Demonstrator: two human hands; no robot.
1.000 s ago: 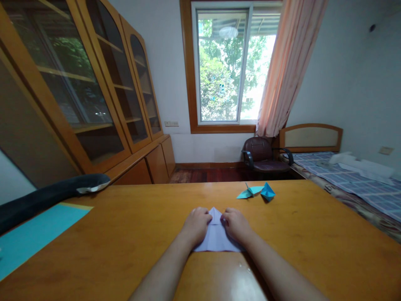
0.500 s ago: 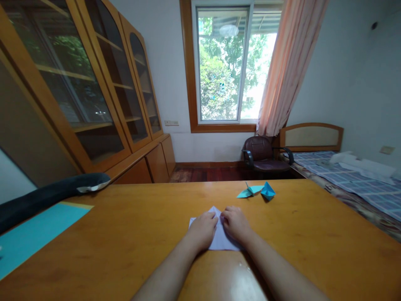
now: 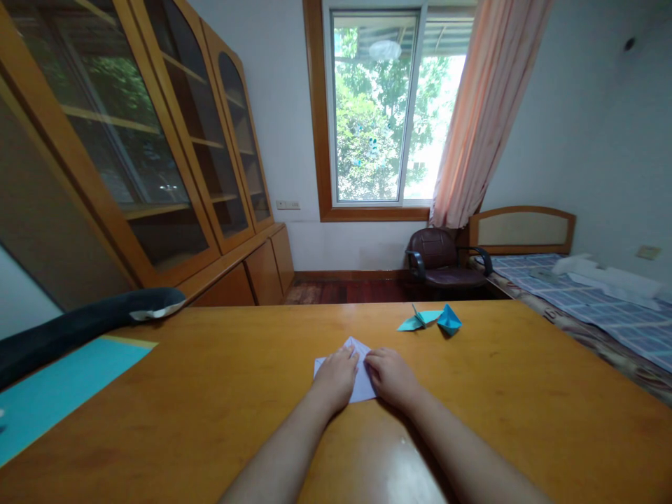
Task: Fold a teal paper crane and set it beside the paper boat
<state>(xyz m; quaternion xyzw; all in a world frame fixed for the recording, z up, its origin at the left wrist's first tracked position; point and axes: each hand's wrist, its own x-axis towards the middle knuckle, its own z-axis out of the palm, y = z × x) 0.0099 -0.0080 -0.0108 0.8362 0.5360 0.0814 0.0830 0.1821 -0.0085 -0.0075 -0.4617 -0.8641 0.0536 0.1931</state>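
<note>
A folded sheet of lilac origami paper lies on the table in front of me, with a point at its far end. My left hand rests over its left part, the fingers stretched forward and pressing it down. At the right edge, my right hand has its fingers curled together on the paper; the fingertips are partly hidden. Beyond the hands to the right sit a teal folded paper crane and a blue folded paper piece.
Sheets of turquoise paper lie at the table's left side, near a dark padded armrest-like object. Past the wooden table stand a glass-door cabinet, a brown office chair and a bed.
The lilac paper's near right corner has been folded or drawn in, so less of it shows at the right. My left hand's fingers reach out flatter and slightly farther left.
</note>
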